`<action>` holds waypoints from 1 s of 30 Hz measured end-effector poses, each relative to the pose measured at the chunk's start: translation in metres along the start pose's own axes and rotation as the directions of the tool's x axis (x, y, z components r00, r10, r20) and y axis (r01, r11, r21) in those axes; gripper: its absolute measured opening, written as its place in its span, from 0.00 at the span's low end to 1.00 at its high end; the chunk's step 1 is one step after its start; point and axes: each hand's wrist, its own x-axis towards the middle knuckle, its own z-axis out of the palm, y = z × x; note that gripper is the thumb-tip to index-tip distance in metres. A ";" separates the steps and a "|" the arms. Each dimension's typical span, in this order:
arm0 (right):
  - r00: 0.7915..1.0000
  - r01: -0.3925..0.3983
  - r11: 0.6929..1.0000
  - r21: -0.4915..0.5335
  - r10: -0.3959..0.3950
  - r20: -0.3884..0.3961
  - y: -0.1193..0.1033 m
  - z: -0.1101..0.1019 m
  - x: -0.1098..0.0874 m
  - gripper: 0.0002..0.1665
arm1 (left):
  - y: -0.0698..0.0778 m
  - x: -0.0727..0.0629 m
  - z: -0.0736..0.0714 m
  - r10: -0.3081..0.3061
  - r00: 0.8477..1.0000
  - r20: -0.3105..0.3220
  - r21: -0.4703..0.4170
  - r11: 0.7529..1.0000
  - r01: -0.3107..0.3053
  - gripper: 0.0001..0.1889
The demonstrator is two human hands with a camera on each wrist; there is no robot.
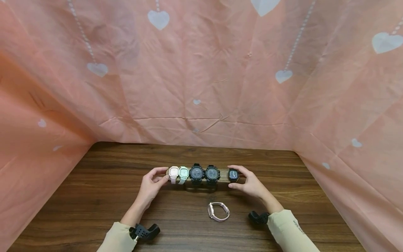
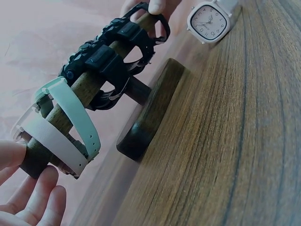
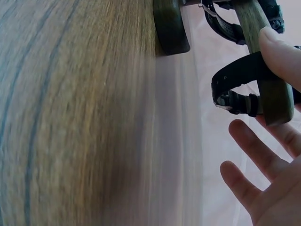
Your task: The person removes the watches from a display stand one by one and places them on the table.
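Observation:
A wooden T-shaped watch stand (image 2: 87, 89) carries several watches on its crossbar. My left hand (image 1: 151, 183) pinches the bar's left end, beside a pink watch (image 1: 174, 172) and a mint green watch (image 1: 184, 172). Two chunky black digital watches (image 1: 196, 173) sit around the middle. At the right end, a smaller black watch (image 1: 233, 174) has its buckled strap looped around the bar. My right hand (image 1: 252, 182) holds this watch, its thumb (image 3: 277, 54) against the strap and bar, with two fingers extended away. The stand's base (image 2: 153, 110) rests on the table.
A pale pink watch (image 1: 218, 211) lies on its side on the brown wooden table (image 1: 94, 203), in front of the stand. Pink fabric (image 1: 195, 70) with white hearts hangs behind and at both sides. Each wrist wears a black camera mount (image 1: 145, 231).

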 end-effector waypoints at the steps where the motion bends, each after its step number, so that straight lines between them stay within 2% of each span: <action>1: 1.000 0.002 1.000 -0.005 -0.002 -0.002 0.000 -0.001 -0.001 0.35 | 0.002 -0.001 0.000 -0.005 1.000 0.001 0.001 1.000 0.005 0.18; 7: 1.000 -0.009 1.000 -0.025 0.009 -0.014 -0.001 -0.003 -0.003 0.34 | 0.025 -0.009 0.003 -0.003 1.000 0.011 0.016 1.000 0.003 0.17; 13: 0.999 -0.006 0.999 -0.039 0.004 -0.043 -0.003 -0.005 -0.007 0.33 | 0.028 -0.012 0.003 -0.003 1.000 0.008 0.016 1.000 0.003 0.17; 16: 0.999 0.006 0.999 -0.045 -0.009 -0.054 -0.004 -0.005 -0.008 0.33 | 0.025 -0.011 0.002 -0.003 1.000 0.004 0.016 1.000 0.003 0.17; 24: 0.995 0.029 0.998 -0.048 -0.033 -0.094 -0.002 -0.007 -0.010 0.34 | 0.001 -0.001 -0.004 -0.011 1.000 0.000 0.002 1.000 0.011 0.18; 30: 0.995 0.054 0.997 -0.057 -0.059 -0.080 -0.004 -0.008 -0.013 0.34 | -0.001 0.000 -0.004 0.006 1.000 -0.010 -0.005 1.000 -0.006 0.19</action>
